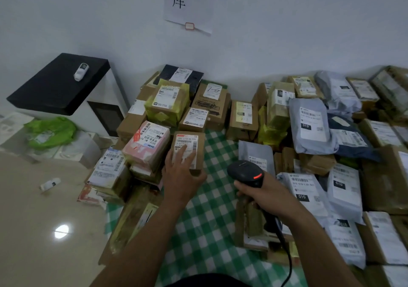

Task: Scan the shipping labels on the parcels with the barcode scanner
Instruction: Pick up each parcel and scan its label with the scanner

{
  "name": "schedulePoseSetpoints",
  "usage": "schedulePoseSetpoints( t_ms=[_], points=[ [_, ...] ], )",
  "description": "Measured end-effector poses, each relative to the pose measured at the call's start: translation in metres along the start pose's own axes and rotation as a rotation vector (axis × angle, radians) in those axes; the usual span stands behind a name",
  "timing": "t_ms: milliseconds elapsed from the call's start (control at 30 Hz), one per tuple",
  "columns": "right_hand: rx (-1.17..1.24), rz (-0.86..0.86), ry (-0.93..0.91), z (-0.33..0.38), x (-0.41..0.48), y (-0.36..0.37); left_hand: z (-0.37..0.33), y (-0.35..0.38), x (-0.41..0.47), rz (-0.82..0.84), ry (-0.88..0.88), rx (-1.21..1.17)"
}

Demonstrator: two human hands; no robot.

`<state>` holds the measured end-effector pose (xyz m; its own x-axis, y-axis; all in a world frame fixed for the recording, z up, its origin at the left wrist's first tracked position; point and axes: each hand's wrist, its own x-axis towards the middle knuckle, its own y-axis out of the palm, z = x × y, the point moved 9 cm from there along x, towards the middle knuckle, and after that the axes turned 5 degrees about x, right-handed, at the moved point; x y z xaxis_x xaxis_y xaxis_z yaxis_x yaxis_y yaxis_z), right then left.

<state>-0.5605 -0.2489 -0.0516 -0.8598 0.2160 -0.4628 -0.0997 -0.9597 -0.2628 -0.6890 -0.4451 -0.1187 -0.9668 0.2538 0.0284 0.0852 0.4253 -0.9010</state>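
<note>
A small brown cardboard parcel (197, 142) with a white shipping label lies at the centre, on the edge of a green checked cloth (212, 209). My left hand (182, 176) grips its near end, fingers spread over the label. My right hand (262, 192) holds a black barcode scanner (245, 173) by its handle, a red strip lit on its head, just right of the parcel and above the cloth. Its black cable (284, 251) trails down toward me.
Labelled boxes, among them a pink parcel (146, 144), pile up left and behind; grey mailer bags (309, 125) and cartons crowd the right. A white cabinet with a black top (59, 83) stands at the left wall. Tiled floor (44, 231) lies lower left.
</note>
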Motion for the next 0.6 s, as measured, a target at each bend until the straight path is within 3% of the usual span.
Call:
schedulePoseSetpoints(
  t_ms=[267, 433, 500, 600],
  points=[
    [0.040, -0.021, 0.037, -0.012, 0.020, -0.015, -0.013, 0.016, 0.003, -0.070, 0.080, 0.135],
    [0.102, -0.103, 0.107, -0.030, 0.028, -0.042, -0.085, 0.017, 0.022, -0.113, 0.330, -0.148],
    [0.140, -0.139, 0.151, -0.043, 0.034, -0.055, -0.108, 0.021, 0.053, -0.025, 0.269, -0.313],
    [0.197, -0.143, 0.206, -0.060, 0.044, -0.066, -0.132, 0.050, 0.103, 0.241, 0.039, -0.518]
  ],
)
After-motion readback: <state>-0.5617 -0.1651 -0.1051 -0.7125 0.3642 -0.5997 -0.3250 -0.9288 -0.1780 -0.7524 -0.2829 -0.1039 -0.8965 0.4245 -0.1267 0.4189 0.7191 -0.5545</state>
